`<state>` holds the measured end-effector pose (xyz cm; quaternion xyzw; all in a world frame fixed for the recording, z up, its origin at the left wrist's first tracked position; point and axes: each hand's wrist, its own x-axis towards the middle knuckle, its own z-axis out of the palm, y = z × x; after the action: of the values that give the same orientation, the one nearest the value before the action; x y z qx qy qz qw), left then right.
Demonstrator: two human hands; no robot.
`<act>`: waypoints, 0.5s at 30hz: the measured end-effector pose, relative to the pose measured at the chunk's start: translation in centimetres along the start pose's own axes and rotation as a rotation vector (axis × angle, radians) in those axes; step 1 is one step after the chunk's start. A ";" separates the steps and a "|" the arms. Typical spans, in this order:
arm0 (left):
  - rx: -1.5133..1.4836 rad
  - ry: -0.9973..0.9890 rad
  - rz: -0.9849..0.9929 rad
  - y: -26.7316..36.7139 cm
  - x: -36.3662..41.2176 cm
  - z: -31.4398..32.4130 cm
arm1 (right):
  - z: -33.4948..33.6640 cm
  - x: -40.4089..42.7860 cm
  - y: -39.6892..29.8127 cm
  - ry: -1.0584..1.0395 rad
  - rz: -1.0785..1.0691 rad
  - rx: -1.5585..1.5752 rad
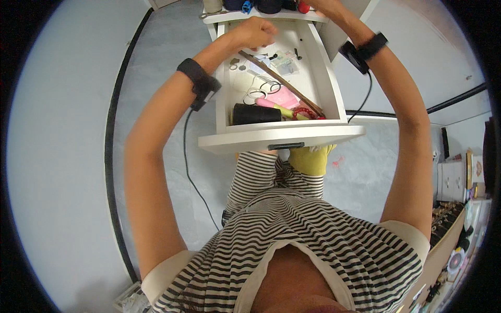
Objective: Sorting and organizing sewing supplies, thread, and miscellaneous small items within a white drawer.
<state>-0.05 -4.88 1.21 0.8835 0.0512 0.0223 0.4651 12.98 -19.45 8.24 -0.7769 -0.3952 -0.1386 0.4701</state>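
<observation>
A white drawer (327,78) is pulled out in front of me. My left hand (258,33) hovers over its far left part with fingers curled; whether anything is inside them is hidden. Just below that hand, a long brown stick (282,83) lies diagonally across the drawer. At the top edge of the picture, my right hand (321,5) is partly cut off, beside a red object (303,7) on the white cabinet top (266,16). Inside the drawer are a black cylinder (256,114), a pink cloth-like piece (282,98), a red bead bracelet (303,113) and several hair ties (270,87).
Scissors (213,14), a small blue item (247,6) and dark containers (270,5) stand along the cabinet top. A wall (66,156) runs on the left. Cables (188,172) hang from both wrist straps. A cardboard box (446,238) sits at right.
</observation>
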 end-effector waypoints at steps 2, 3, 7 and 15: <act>0.261 -0.137 -0.025 -0.9 0.4 0.4 | -0.8 -2.1 3.4 -0.314 -0.439 -0.325; 0.258 -0.135 -0.047 -2.0 -0.1 0.4 | 0.5 -4.0 2.0 -0.637 -0.340 -0.521; 0.556 -0.133 0.261 -4.8 -0.1 1.1 | 2.7 -11.9 2.7 -1.199 -0.234 -0.767; 0.620 -0.318 0.235 -5.3 -2.4 2.5 | 3.7 -13.2 2.5 -1.438 -0.018 -0.723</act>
<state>-2.60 -4.22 -4.59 0.9748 -0.1192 -0.0788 0.1715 5.68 -23.41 -2.99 -0.7769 -0.5380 0.2723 -0.1813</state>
